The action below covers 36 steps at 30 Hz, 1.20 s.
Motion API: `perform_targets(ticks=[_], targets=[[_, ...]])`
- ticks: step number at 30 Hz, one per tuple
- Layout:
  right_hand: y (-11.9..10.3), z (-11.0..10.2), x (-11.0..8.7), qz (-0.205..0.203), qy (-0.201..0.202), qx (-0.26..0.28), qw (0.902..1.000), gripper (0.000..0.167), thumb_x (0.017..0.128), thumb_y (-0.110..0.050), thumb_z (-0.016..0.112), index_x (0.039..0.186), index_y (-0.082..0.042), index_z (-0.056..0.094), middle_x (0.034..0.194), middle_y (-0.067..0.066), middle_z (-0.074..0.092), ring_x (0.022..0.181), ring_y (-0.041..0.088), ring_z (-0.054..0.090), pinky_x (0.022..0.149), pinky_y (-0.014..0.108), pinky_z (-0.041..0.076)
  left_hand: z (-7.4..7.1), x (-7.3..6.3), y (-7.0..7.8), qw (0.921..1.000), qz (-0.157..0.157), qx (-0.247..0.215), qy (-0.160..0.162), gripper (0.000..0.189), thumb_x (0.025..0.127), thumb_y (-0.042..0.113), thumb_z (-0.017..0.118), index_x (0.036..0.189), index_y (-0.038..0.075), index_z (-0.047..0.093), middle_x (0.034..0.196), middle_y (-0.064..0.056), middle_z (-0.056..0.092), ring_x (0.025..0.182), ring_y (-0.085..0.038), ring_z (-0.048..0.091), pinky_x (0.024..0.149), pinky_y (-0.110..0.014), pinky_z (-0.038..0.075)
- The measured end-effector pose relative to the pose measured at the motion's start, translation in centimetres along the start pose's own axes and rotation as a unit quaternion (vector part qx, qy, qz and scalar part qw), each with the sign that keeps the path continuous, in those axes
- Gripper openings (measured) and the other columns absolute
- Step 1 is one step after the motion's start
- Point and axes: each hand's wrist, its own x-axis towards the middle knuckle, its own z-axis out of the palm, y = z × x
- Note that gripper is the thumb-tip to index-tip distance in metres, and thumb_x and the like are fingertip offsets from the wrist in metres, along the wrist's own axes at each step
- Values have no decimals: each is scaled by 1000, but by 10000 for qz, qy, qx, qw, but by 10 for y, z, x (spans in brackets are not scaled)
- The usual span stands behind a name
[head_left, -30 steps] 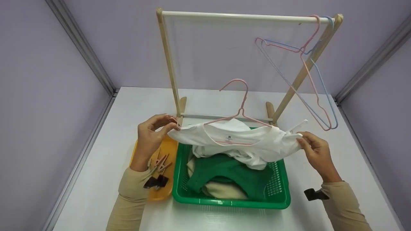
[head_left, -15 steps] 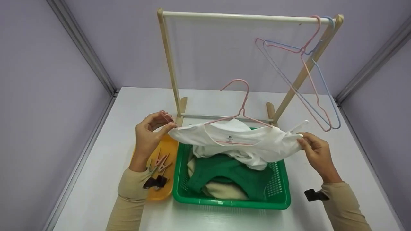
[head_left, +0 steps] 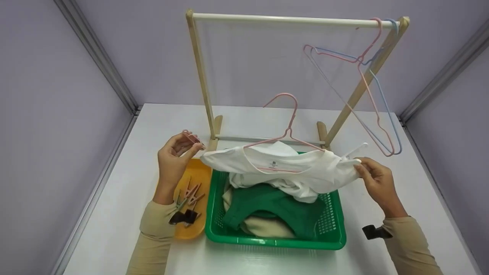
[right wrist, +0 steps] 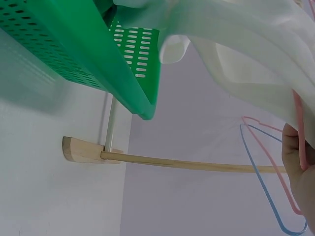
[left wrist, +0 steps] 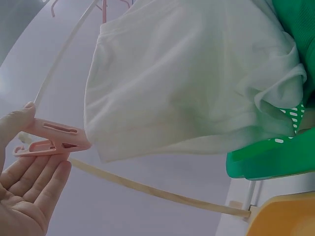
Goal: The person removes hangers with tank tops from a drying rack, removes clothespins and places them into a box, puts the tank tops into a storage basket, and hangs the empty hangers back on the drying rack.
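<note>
A white T-shirt spreads over a pink hanger, whose hook rises from the neckline. Beside the shirt's left sleeve, my left hand pinches a pink clothespin between thumb and fingers. The clothespin's tip lies close to the sleeve edge; whether they touch, I cannot tell. My right hand grips the end of the right sleeve, where white prongs like a clip stick out. In the right wrist view, a pink strip runs along that hand, partly hidden by cloth.
Below the shirt stands a green basket with green and cream clothes. An orange tray left of it holds several clothespins. Behind, a wooden rack's white bar carries a pink hanger and a blue hanger at its right end.
My left hand has drawn slightly left and up from the sleeve with the pink clothespin, which now shows more fully. The right hand and the shirt stay almost still.
</note>
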Motion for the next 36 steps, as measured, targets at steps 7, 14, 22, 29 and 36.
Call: perform_targets(ticks=[7,14,22,29,36], targets=[[0,0,-1,-1,66,-164,9998,12,89,15,53,96,18,62,87,-30,64,74,-13,61,67,3,51,-5,1,-10,9990,-430,57,103,38,83,2,73,117,-7,61,112,-28,66,92,4,66,86,-12,55],[0,-1,-1,56,82,-133,9999,13,89,14,53,97,15,64,87,-30,64,75,-12,61,67,3,52,-8,0,-22,9965,-771,293,142,37,84,5,73,117,-6,61,110,-25,66,90,5,64,84,-9,54],[0,0,1,-51,42,65,10000,20,89,17,52,96,8,67,88,-28,66,76,-12,63,68,4,53,-13,0,-35,9912,-1191,565,151,38,86,14,72,118,-3,62,112,-23,67,89,6,63,83,-7,53],[0,-1,1,43,-1,106,9999,22,89,16,52,97,5,68,88,-28,66,77,-11,64,68,5,53,-18,-2,-52,9862,-1389,902,28,40,86,19,73,119,0,62,113,-21,68,92,0,64,82,-7,53],[-1,-1,0,31,8,49,10000,16,89,16,52,97,12,66,87,-28,66,77,-11,63,69,5,53,-24,-6,-68,9749,-1642,1434,-455,43,87,18,72,122,-3,59,115,-22,67,106,-29,66,85,-18,57]])
